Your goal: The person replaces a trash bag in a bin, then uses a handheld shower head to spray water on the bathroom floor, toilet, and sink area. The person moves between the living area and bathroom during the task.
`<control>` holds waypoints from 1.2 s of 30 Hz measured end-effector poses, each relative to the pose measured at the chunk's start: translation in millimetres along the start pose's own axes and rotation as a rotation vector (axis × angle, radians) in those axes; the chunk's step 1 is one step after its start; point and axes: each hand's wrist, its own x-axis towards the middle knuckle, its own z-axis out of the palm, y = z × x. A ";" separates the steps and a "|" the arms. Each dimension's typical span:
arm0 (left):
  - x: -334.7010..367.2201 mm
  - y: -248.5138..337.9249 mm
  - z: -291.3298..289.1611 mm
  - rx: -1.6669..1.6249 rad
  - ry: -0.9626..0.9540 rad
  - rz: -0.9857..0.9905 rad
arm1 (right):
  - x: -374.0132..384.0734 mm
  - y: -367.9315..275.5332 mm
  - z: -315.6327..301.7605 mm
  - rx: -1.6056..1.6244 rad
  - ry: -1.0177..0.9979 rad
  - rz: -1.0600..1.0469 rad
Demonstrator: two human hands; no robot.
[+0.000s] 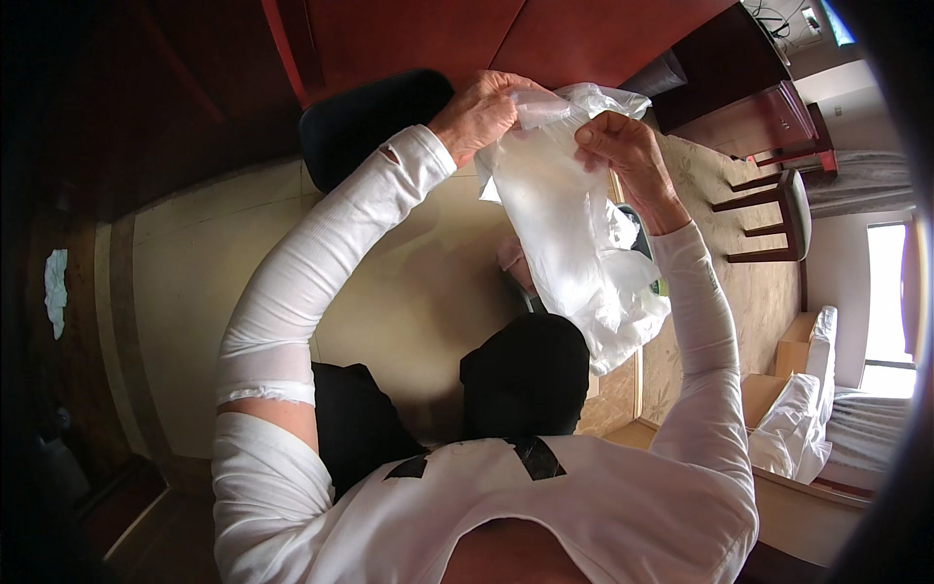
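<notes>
A thin white plastic bag [559, 229] hangs stretched between my hands, its lower part crumpled beside my right knee. My left hand [484, 112] is closed on the bag's top edge, where a loose fold sticks out past the fingers. To the right and slightly lower, my right hand [630, 161] pinches the other side of the bag between thumb and fingers. Behind the bag, a dark container is mostly hidden. By the bag's left side a pinkish cloth-like thing [513, 258] shows in part.
A black bin-like thing [370, 122] stands against the dark red cabinet doors [409, 39]. To the right are an overturned-looking stool [793, 214], a desk [744, 117] and white-covered furniture [793, 428]. Pale tiles [224, 292] meet patterned carpet [696, 195]. A white crumpled tissue [55, 292] lies far left.
</notes>
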 end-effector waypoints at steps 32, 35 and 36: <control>-6.8 3.8 23.1 -0.491 -0.078 0.123 | -12.0 1.3 17.5 0.167 0.094 -0.165; -7.9 4.4 25.7 -0.583 -0.091 0.055 | -11.5 8.6 24.6 0.160 0.134 -0.159; -10.3 5.0 30.0 -0.631 -0.071 0.015 | -11.8 9.3 25.3 0.175 0.134 -0.158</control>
